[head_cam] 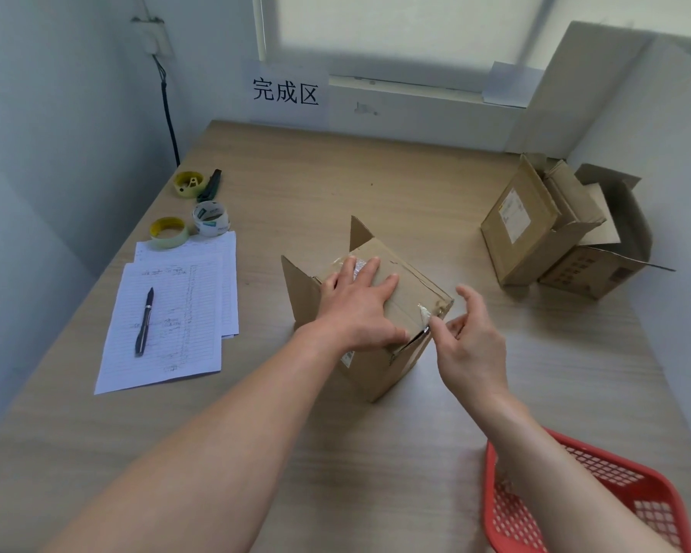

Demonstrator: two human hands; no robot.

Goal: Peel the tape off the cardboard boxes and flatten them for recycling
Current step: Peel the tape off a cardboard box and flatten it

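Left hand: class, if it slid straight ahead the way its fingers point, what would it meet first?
The left hand lies flat on the cardboard box, fingers pointing away from the person. It would probably cross the crinkled clear tape at its fingertips first, then the upright flap; depth is uncertain.

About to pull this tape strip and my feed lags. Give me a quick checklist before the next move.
1. Box held down: ok, left hand presses flat on top.
2. Tape end lifted at the near corner: ok.
3. Right hand pinching the tape: cannot tell, thumb and finger sit right at it.
4. Pull path to the right: ok, bare table there.
5. Red basket within reach for scraps: ok.
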